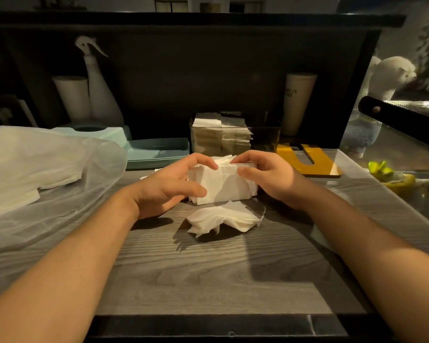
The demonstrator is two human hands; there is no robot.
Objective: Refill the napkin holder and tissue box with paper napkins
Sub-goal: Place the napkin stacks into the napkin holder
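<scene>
Grey woodgrain counter (pixel 208 268): left hand (pixel 169 184) and right hand (pixel 268 177) grasping upright napkin stack (pixel 223 184) from either end, apparently to square it; loose napkins (pixel 223 219) just before it; clear napkin holder (pixel 233 137) behind, partly filled.

- Both hands, left (pixel 170 185) and right (pixel 268 175), gripped an upright napkin stack (pixel 223 184) on the desk (pixel 208 276).
- A loose napkin pile (pixel 223 219) lay just in front.
- A clear holder (pixel 233 139) with napkins stood behind.
</scene>
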